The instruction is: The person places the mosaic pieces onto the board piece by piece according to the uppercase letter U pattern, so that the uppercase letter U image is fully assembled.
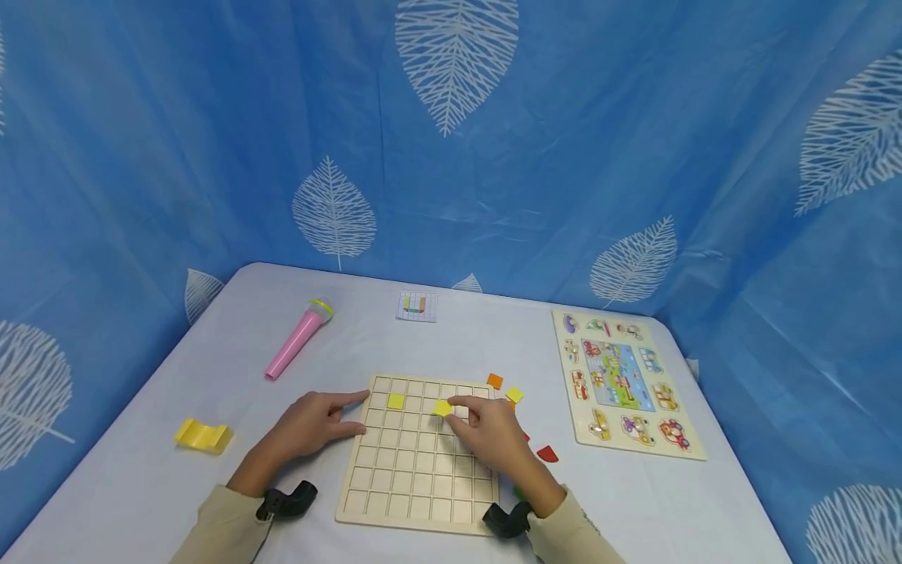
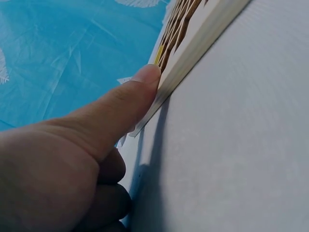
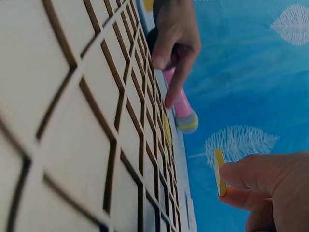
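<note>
A wooden grid board [image 1: 395, 503] lies on the table, with one yellow square tile [image 1: 396, 401] set in a cell near its upper left. My right hand [image 1: 496, 435] pinches a second yellow square tile [image 1: 441, 408] between thumb and index finger. In the right wrist view this pinched tile [image 3: 220, 171] is seen edge-on, raised above the grid. My left hand [image 1: 310, 423] touches the board's left edge with a straight index finger and thumb. Close up in the left wrist view, the thumb [image 2: 130, 92] presses against the board's side, and the other fingers are curled below.
Right of the board lie loose pieces: an orange square [image 1: 495, 381], a yellow square [image 1: 515, 395] and a red piece [image 1: 547, 454], others partly hidden. A picture card [image 1: 416, 306] and pink toy microphone [image 1: 294, 345] lie behind, a knob puzzle [image 1: 578, 423] right, a yellow block [image 1: 203, 436] left.
</note>
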`<state>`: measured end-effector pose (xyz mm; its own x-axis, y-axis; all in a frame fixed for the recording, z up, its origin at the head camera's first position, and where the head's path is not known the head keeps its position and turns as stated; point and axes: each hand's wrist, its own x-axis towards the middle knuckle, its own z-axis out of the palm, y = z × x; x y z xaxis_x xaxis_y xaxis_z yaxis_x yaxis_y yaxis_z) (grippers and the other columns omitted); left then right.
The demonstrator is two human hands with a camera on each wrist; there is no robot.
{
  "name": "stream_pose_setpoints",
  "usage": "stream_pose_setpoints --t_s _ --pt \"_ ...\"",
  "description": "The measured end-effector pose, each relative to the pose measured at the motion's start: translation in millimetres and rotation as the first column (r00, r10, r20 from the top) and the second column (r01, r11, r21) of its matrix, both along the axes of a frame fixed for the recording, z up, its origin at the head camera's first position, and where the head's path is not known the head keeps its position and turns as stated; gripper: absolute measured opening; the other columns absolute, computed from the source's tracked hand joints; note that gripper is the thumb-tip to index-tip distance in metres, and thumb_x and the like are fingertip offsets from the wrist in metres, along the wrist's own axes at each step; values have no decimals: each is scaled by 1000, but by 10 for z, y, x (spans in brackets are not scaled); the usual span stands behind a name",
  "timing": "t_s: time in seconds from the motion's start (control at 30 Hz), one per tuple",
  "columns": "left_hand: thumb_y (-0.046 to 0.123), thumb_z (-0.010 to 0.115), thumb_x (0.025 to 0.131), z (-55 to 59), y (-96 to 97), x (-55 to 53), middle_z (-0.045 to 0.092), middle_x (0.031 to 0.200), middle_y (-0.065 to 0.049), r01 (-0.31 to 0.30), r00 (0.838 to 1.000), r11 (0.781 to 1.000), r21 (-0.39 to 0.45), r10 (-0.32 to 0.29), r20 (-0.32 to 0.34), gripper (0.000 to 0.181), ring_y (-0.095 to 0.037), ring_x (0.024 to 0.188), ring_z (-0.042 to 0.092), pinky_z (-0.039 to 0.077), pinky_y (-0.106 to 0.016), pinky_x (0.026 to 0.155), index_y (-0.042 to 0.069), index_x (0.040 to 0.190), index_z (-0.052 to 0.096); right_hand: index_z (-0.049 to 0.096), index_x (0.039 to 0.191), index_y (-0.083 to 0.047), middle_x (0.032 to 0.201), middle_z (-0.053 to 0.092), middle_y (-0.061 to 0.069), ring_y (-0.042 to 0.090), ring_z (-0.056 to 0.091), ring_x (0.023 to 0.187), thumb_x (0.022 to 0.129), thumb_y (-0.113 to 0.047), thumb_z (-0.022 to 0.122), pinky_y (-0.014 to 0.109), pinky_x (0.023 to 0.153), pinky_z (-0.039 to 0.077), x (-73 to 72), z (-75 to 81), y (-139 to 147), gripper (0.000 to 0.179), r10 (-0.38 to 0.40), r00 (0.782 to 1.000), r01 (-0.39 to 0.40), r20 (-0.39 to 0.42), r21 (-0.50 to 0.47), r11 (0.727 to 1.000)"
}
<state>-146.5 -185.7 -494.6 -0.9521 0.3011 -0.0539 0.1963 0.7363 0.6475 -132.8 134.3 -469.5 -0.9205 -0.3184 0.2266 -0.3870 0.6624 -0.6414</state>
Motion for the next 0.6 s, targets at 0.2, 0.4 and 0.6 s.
stream_pose_setpoints --t_s 0.2,0.4,0.6 --pt "42 82 85 5 0 -10 40 58 7 3 1000 1000 3 -3 2 62 -8 52 31 27 -25 51 22 141 64 78 117 -14 49 30 -15 0 21 44 95 -22 73 20 45 23 -3 -35 -206 24 68 997 -68 30 -7 998" --pt "42 82 85 8 -2 -6 40 59 8 2 1000 1000 -10 -2 2 62 -8 53 32 27 -25 52 22 141 64 77 118 -13 47 33 -16 -1 24 41 97 -22 71 20 45 25 -34 -85 -383 24 123 991 -123 47 0 992" --pt "43 81 86 28 -13 7 40 59 8 8 1000 1000 -1 -8 -5 61 -8 52 32 27 -25 51 21 141 65 78 117 -13 48 36 -17 -3 29 40 96 -20 73 21 48 32 -56 -157 -483 23 148 987 -147 60 -15 989"
